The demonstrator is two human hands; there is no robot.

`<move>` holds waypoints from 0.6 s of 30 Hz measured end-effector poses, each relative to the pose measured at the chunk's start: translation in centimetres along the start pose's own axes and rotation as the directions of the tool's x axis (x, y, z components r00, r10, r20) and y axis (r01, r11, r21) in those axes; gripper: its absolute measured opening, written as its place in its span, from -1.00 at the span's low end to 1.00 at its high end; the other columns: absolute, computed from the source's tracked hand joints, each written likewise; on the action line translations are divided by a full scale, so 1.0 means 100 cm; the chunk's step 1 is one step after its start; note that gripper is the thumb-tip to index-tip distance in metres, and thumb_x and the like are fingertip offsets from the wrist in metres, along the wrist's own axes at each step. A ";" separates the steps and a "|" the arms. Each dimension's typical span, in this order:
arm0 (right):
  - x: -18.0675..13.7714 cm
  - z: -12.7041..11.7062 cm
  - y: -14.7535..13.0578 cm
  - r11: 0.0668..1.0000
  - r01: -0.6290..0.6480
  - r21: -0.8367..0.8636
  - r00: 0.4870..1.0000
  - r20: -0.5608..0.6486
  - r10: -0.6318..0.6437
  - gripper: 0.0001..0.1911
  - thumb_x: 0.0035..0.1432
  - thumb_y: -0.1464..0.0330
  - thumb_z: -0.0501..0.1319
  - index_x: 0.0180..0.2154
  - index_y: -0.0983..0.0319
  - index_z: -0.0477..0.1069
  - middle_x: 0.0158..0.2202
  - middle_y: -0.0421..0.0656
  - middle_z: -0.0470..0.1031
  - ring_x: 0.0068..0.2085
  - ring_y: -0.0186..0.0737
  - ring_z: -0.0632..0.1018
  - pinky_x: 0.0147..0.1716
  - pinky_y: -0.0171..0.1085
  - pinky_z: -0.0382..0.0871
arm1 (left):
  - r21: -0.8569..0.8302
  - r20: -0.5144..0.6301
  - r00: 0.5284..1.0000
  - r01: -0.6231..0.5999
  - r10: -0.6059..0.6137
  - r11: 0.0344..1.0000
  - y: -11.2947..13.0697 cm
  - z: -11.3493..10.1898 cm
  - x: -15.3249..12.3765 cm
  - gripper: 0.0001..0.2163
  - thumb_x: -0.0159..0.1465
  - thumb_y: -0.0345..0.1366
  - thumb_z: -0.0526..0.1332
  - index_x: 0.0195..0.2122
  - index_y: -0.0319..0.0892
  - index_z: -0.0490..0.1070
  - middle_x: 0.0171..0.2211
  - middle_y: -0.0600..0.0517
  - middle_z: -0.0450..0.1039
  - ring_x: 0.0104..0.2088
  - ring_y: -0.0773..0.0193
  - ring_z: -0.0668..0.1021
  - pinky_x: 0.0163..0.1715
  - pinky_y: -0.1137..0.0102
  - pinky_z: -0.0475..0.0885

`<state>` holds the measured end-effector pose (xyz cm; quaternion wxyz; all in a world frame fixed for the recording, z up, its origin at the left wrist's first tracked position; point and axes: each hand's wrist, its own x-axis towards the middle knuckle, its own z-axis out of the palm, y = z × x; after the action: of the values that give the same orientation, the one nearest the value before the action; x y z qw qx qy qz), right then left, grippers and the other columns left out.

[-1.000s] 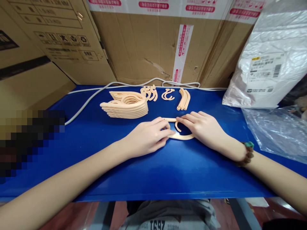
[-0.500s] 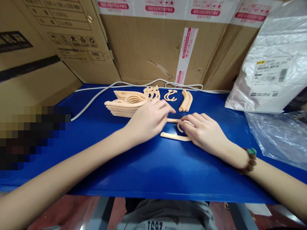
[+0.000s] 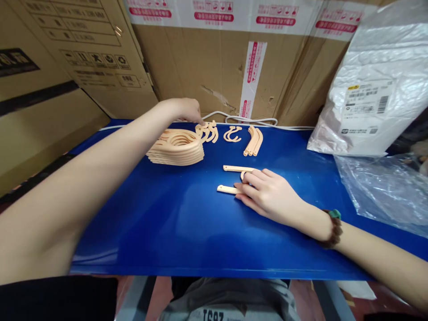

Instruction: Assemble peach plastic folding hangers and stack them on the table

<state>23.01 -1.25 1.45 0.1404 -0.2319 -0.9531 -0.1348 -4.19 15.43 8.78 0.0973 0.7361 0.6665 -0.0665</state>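
Note:
My left hand [image 3: 187, 110] reaches to the back, over a small pile of pale wooden hook-shaped pieces [image 3: 211, 132]. Its index fingertip meets the pile's upper edge; the thumb and other fingers are hidden, so I cannot tell if a piece is held. My right hand [image 3: 267, 191] rests on the blue table with its fingers bent around a slim wooden strip [image 3: 227, 189], whose right part is covered. Just behind those fingers lie a second wooden strip [image 3: 237, 168] and a small curved piece [image 3: 243, 175], both partly hidden by the hand.
A stack of wooden hanger-shaped pieces [image 3: 177, 154] stands left. Two or so loose hooks [image 3: 232, 134] and several curved strips [image 3: 253, 141] lie at the back. A white cable [image 3: 261, 120], cardboard boxes [image 3: 200, 67], a white parcel [image 3: 361, 98] and clear plastic [image 3: 377, 187] border the blue table [image 3: 174, 223].
My left hand has left the nearer wooden strip and moved back and left to the hook pile. My right hand has shifted slightly left and nearer, onto the front strip.

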 end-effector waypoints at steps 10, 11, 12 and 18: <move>0.001 -0.001 -0.002 1.000 -0.004 0.019 1.000 -0.004 0.004 -0.69 0.37 0.31 0.05 -0.23 0.30 0.52 -0.30 -0.09 0.49 -0.29 -0.22 0.45 -0.28 -0.25 0.23 | -0.216 0.191 0.979 0.113 -0.071 0.970 -0.019 0.014 0.023 -0.59 0.14 -0.14 0.24 -0.03 -0.24 0.50 -0.03 -0.12 0.54 -0.13 0.16 0.57 -0.26 0.48 0.38; 0.001 -0.001 -0.001 1.000 -0.004 0.019 1.000 -0.007 0.004 -0.70 0.36 0.31 0.05 -0.23 0.30 0.52 -0.29 -0.09 0.49 -0.29 -0.22 0.45 -0.27 -0.25 0.23 | -0.231 0.196 0.978 0.119 -0.074 0.966 -0.019 0.014 0.024 -0.60 0.14 -0.16 0.25 -0.03 -0.24 0.50 -0.03 -0.11 0.54 -0.13 0.17 0.57 -0.26 0.49 0.38; 0.001 -0.001 -0.001 1.000 -0.005 0.020 1.000 -0.011 0.005 -0.70 0.36 0.31 0.05 -0.23 0.30 0.52 -0.29 -0.09 0.49 -0.28 -0.22 0.46 -0.27 -0.25 0.23 | -0.239 0.203 0.976 0.123 -0.074 0.963 -0.019 0.013 0.026 -0.61 0.12 -0.18 0.26 -0.05 -0.24 0.51 -0.04 -0.10 0.55 -0.13 0.17 0.57 -0.26 0.50 0.38; 0.000 0.001 -0.001 1.000 -0.006 0.026 1.000 -0.013 0.006 -0.70 0.37 0.31 0.05 -0.25 0.29 0.51 -0.29 -0.09 0.49 -0.29 -0.23 0.46 -0.26 -0.25 0.24 | -0.253 0.226 0.969 0.162 -0.105 0.954 -0.020 0.014 0.034 -0.67 0.00 -0.17 0.36 -0.22 -0.20 0.57 -0.12 -0.08 0.58 -0.13 0.13 0.58 -0.24 0.47 0.42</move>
<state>22.92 -1.30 1.36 0.1502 -0.2320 -0.9531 -0.1235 -5.76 18.59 6.57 0.2615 0.6579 0.7038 -0.0590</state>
